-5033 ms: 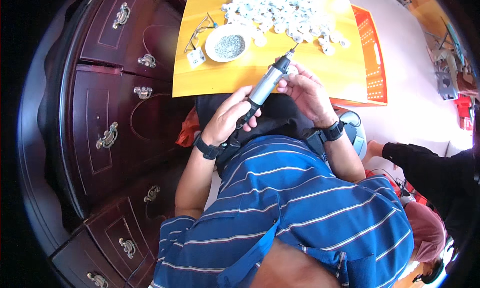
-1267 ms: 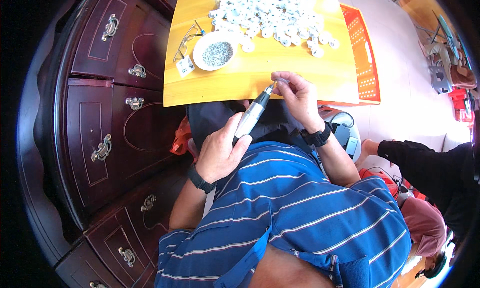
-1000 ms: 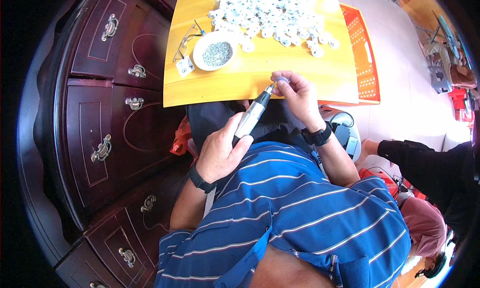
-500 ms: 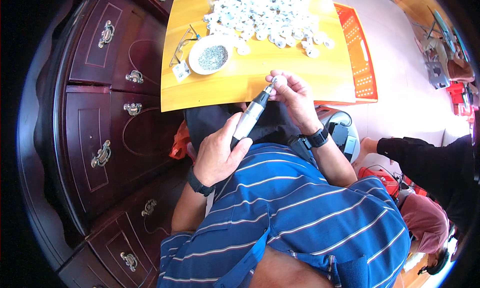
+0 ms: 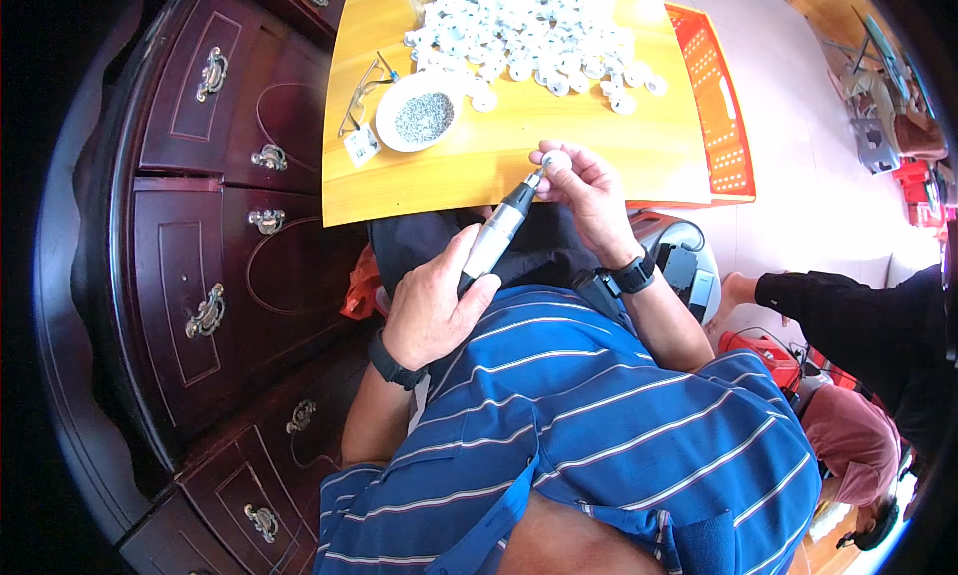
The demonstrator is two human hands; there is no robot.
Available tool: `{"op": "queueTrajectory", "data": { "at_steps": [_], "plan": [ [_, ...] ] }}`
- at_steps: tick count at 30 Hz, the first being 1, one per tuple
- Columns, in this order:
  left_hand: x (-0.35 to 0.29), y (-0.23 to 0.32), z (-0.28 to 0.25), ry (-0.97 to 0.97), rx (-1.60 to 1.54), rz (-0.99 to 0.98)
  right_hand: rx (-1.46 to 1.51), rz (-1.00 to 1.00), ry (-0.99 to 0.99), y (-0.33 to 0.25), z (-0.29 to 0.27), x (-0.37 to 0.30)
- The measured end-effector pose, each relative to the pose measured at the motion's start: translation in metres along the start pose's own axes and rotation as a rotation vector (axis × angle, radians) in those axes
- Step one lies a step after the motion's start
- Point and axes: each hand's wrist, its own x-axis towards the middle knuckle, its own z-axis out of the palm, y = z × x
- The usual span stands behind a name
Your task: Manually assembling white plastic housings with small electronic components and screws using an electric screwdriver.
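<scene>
My left hand (image 5: 427,310) is wrapped round a grey and black electric screwdriver (image 5: 494,241), which tilts up and to the right over my lap. Its tip meets a small round white plastic part (image 5: 556,161) pinched by the fingers of my right hand (image 5: 591,198), just above the table's near edge. The tip's exact contact is partly covered by fingers. Beyond my hands, a white bowl (image 5: 385,126) holds many tiny metal pieces (image 5: 424,118), probably screws. A large heap of similar white parts (image 5: 529,31) covers the far side of the table.
The yellow wooden table (image 5: 619,161) has eyeglasses (image 5: 353,106) and a small packet (image 5: 363,146) at its left. An orange crate (image 5: 726,126) stands along its right. Dark red drawers (image 5: 190,305) rise close on my left. To my right are another person's leg (image 5: 848,305) and red objects (image 5: 763,360).
The screwdriver and the white part stay almost where they were, tip against part. Only a slight shift of the whole view shows.
</scene>
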Motion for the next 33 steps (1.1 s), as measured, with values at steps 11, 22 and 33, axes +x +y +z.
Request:
{"op": "queueTrajectory", "data": {
  "at_steps": [11,22,33],
  "plan": [
    [0.002,0.013,-0.003,0.028,0.172,-0.003,-0.032,0.017,0.011,-0.002,-0.002,0.000],
    [0.003,0.005,0.000,0.018,0.111,-0.011,-0.199,-0.055,0.054,0.007,0.001,-0.001],
    [0.000,0.008,-0.004,0.011,0.051,-0.005,-0.052,-0.001,0.070,0.003,-0.002,-0.002]
  ]
}}
